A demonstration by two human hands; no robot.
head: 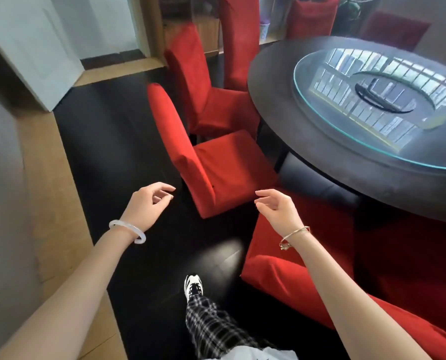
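Directly ahead of both hands stands the red-covered chair [224,162], set a little out from the round dark bench [281,81] with its seat turned toward that bench. Its tall backrest [175,141] is on the side away from the bench, and the backrest's top edge runs away from the person, so the chair is met side-on rather than from behind.

The left hand [145,203] hovers just beside the lower edge of the backrest. The right hand [277,210] hovers just beside the near corner of the seat. Both hands are loosely spread with fingers gently bent, and they hold nothing. Neither plainly touches the cloth. The chair lies between them, the left hand being nearer the backrest, so a grasp of the backrest would likely fall to that hand.

Beyond this chair, a second red chair [203,100] sits tucked closer to the bench. On the near side of it, a third red chair [294,281] lies under the right forearm. A glass turntable [310,100] rests on the bench. Below the chair is dark floor [107,141], where a black-and-white shoe [193,285] steps forward.
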